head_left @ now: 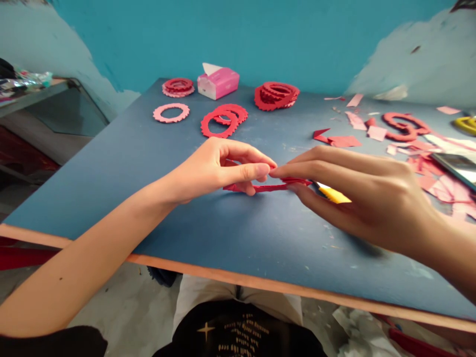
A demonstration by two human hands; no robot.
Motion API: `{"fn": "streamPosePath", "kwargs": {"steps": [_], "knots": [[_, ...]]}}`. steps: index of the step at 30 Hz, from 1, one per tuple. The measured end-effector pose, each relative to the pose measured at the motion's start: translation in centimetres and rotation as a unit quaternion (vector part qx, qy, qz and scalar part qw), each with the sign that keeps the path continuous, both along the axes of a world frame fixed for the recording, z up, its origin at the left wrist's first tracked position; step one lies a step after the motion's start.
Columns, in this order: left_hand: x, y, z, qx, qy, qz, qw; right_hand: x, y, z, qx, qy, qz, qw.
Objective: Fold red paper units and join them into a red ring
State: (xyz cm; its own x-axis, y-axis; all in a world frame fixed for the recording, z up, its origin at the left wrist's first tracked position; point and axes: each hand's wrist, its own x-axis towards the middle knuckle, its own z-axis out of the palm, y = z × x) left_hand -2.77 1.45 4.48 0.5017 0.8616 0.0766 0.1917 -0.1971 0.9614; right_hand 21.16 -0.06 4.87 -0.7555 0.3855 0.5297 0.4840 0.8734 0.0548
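Observation:
Between my two hands, just above the table, is a red paper ring (273, 188), seen nearly edge-on. My left hand (232, 168) pinches its left and far side with thumb and fingers. On the right, my right hand (357, 193) grips the ring's right edge between thumb and fingertips. Much of the ring is hidden by the fingers. Under my right hand lies a tool with a yellow handle (334, 194), partly covered, its kind unclear.
Toothed paper rings lie beyond my hands: a pink one (171, 113), red ones (219, 124) and a red stack (277, 95). A pink tissue box (218, 82) stands by the wall. Paper scraps (442, 188) and a phone (457, 166) are at right on the blue table (111, 173).

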Motion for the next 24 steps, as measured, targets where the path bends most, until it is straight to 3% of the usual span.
{"fn": "streamPosePath", "kwargs": {"steps": [24], "knots": [[0.04, -0.02, 0.01, 0.003, 0.008, 0.004, 1.000, -0.03, 0.00, -0.02, -0.018, 0.001, 0.006, 1.000]]}}
